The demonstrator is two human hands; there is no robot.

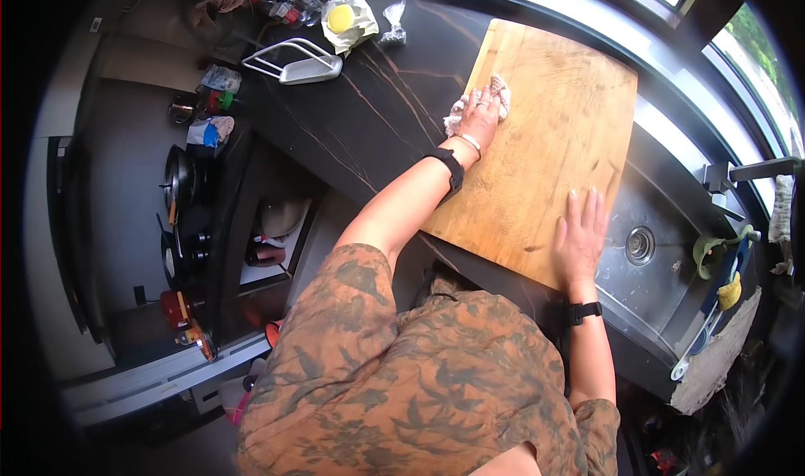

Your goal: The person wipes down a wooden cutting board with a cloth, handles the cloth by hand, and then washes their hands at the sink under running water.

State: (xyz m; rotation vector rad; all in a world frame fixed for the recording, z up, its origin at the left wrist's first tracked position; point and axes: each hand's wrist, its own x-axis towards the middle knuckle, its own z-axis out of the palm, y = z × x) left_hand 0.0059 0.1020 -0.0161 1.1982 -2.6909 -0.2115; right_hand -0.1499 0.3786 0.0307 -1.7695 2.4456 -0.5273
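A large wooden cutting board lies on the dark counter, its right side over the edge of the sink. My left hand presses a crumpled, pale patterned cloth against the board's left edge, fingers bent over it. Part of the cloth hangs past that edge. Near the board's lower right corner, my right hand rests flat on the wood with its fingers spread, holding nothing.
Right of the board is a metal sink with a drain, and cloths hang at its far side. On the counter's upper left are a metal rack, a yellow round item on paper and a small plastic bag. Pans stand further left.
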